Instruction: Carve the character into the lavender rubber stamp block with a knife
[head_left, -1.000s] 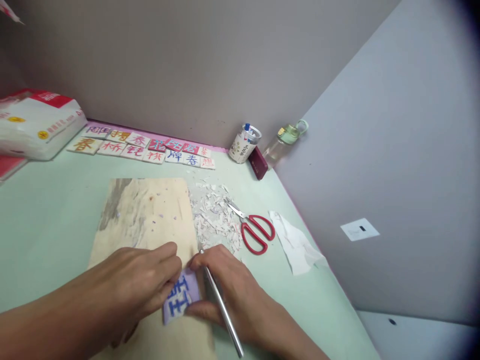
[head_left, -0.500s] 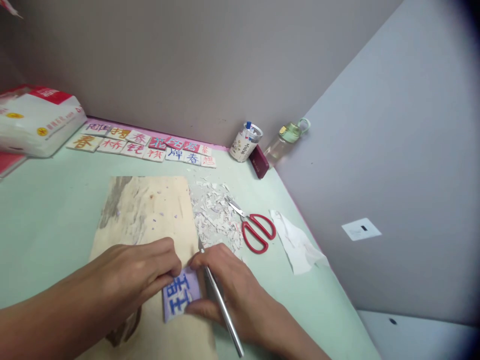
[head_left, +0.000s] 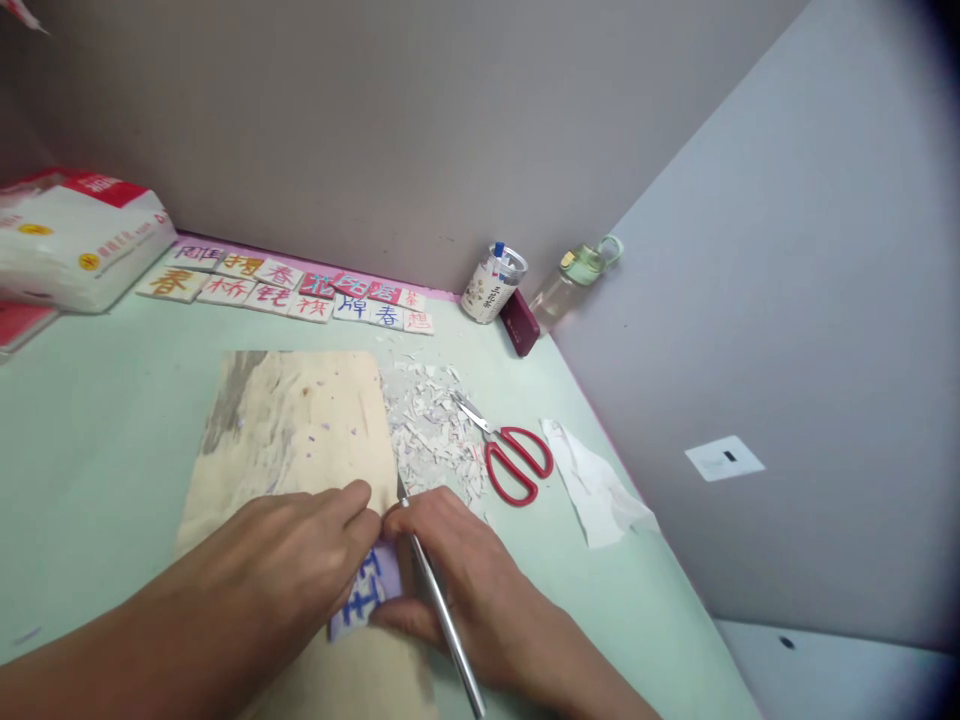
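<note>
A small purple card [head_left: 367, 600] with blue brush-like characters lies near the right edge of the wooden board [head_left: 337, 400]. My left hand [head_left: 322, 545] is closed at its far edge, fingers pressed together and covering much of the card; what exactly the fingertips pinch is hidden. My right hand [head_left: 472, 575] has thumb and index finger at the card's right side. It also holds a silver-handled craft knife [head_left: 446, 605], whose blade points away from me past the board's edge.
White paper-like shavings [head_left: 435, 430] are heaped right of the board, beside red-handled scissors [head_left: 517, 465] and a crumpled tissue [head_left: 596, 490]. Lettered cards [head_left: 296, 290] stand in rows at the back. A can [head_left: 487, 290], dark red box [head_left: 519, 325], bottle [head_left: 574, 280] and tissue pack [head_left: 90, 240] line the wall.
My left hand has shifted right and over the card, so less of its lettering shows. My right hand and the craft knife have barely moved.
</note>
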